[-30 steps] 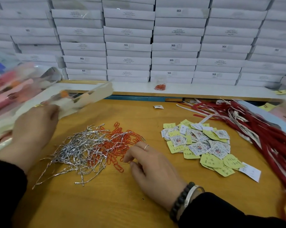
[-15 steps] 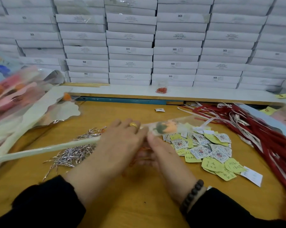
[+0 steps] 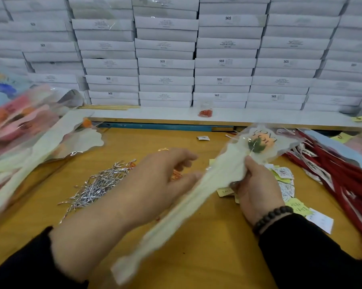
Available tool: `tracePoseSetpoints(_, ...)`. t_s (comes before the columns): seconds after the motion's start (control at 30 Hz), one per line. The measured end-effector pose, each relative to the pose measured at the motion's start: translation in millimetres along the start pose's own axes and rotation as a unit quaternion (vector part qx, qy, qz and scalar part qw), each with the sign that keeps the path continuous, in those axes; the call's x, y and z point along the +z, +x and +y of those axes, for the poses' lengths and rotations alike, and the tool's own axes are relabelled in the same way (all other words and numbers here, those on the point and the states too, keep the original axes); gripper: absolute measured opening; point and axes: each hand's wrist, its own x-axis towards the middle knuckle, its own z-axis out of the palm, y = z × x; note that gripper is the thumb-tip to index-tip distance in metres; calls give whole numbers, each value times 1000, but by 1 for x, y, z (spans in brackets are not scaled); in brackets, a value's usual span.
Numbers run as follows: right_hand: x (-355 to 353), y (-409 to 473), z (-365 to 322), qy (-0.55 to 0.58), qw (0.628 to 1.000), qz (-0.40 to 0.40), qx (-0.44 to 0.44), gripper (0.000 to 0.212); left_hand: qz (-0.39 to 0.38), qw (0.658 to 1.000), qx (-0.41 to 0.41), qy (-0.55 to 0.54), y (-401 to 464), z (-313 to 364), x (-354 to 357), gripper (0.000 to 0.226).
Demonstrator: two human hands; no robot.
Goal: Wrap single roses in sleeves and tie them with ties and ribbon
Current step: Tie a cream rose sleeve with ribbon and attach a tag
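A wooden table [image 3: 196, 247] is seen, on which silver ties [image 3: 98, 184], paper tags [image 3: 288, 184], red ribbons [image 3: 342, 180] at right and sleeved roses [image 3: 30, 138] at left are laid. Behind it, white boxes [image 3: 165, 63] are stacked on a white shelf [image 3: 155, 116].

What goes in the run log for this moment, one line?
right hand: grips sleeved rose below bloom | left hand: fingers relaxed, beside sleeve | silver ties: loose on table | tie: not yet on
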Motion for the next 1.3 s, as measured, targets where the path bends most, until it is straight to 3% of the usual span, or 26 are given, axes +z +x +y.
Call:
tracePoseSetpoints(0.07, -4, 3, -6, 11, 1000, 3, 7, 18, -15, 989, -69, -133, 0, -5, -4, 25)
tracePoseSetpoints(0.13, -6, 4, -6, 6, 1000, -4, 13, 17, -62, 972, -117, -195, -3, -10, 3, 39)
tracePoseSetpoints(0.23, -4, 4, -3, -49, 998, -46, 18, 20, -116, 905, -193, -362, -8, -15, 27, 49)
tracePoseSetpoints(0.3, -1, 2, -1, -85, 994, -70, 13, 22, -137, 865, -197, -441, -9, -18, 37, 40)
tracePoseSetpoints(0.4, 3, -3, 1, -137, 987, -81, 2, 22, -143, 845, -169, -486, -9, -19, 44, 19)
tracePoseSetpoints(0.57, 6, -16, 3, -172, 979, -108, 5, 27, -56, 851, -183, -490, -9, -23, 48, 5)
tracePoseSetpoints(0.7, 6, -34, 11, -258, 947, -185, 43, 25, 21, 858, -183, -479, -10, -28, 50, 5)
tracePoseSetpoints(0.83, 6, -43, 21, -239, 947, -213, 19, 11, 16, 869, -173, -463, -16, -28, 51, 4)
tracePoseSetpoints(1.1, 1, -43, 17, -225, 943, -241, 44, 21, 28, 857, -194, -477, -19, -31, 45, 25)
tracePoseSetpoints(1.2, 1, -42, 18, -221, 943, -245, 39, 22, 31, 854, -191, -482, -17, -31, 45, 11)
tracePoseSetpoints(1.3, 1, -42, 20, -236, 938, -252, 28, 21, 40, 856, -190, -479, -17, -33, 46, 17)
